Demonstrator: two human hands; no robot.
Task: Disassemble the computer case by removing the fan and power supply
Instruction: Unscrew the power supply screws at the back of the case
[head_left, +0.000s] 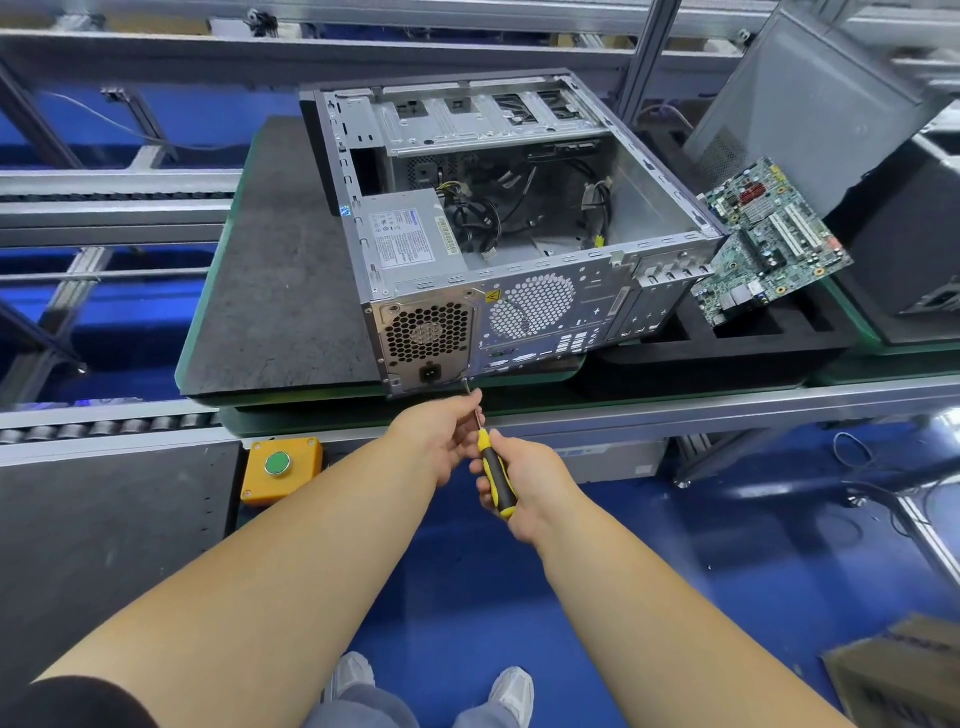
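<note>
We take the open grey metal computer case (519, 228) as our landmark; it lies on its side on a dark speckled mat over the green-edged counter (270, 291), its open face turned up. Left of the case and below the counter edge sits an orange box with a round green push button (280, 465). Inside the case, in its near left corner, the silver power supply with a white label (410, 236) is in its bay, its honeycomb vent and black socket showing through the case's rear panel. A tangle of black cables (478, 218) lies just right of the supply, inside the case.

Below the case's rear panel, our left hand (441, 441) has its fingers curled round the thin metal shaft of a screwdriver with a yellow and black handle (496, 475), pinching it near the tip. The tip touches the rear panel at the lower right corner of the power supply's vent plate. Our right hand (530, 483) grips the handle, fingers wrapped closed around it.

Right of the case, a green motherboard (769, 244) rests tilted on a black foam tray (727, 343), touching the case's right end.
</note>
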